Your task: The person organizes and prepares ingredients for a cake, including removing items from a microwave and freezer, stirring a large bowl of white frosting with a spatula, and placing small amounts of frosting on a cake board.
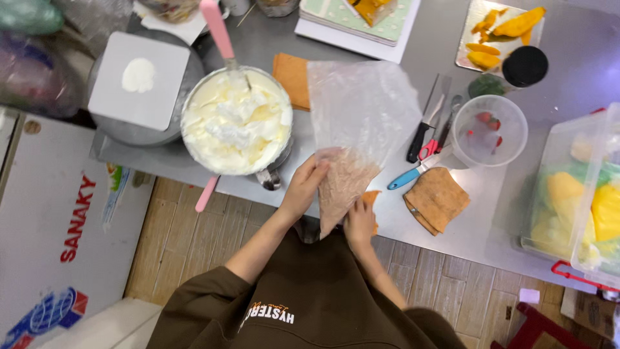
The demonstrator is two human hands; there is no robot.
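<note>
A clear plastic piping bag (pixel 361 106) stands open over the steel counter (pixel 465 232), and its narrow lower end (pixel 342 184) is filled with a light brown cream. My left hand (pixel 303 187) grips the left side of that filled part. Lower down, my right hand (pixel 359 224) pinches the bag's tip at the counter's front edge. Left of the bag sits a metal bowl of white whipped cream (pixel 236 123), with a pink-handled spatula (pixel 217 29) standing in it.
Behind the bag lies an orange cloth (pixel 290 77). On its right are a knife and scissors (pixel 423 139), a blue-handled tool (pixel 405 179), a folded brown cloth (pixel 438 199), a clear cup holding strawberries (pixel 489 129), a mango tray (pixel 500 32) and a clear fruit box (pixel 581 187). A white square board (pixel 139 81) is far left.
</note>
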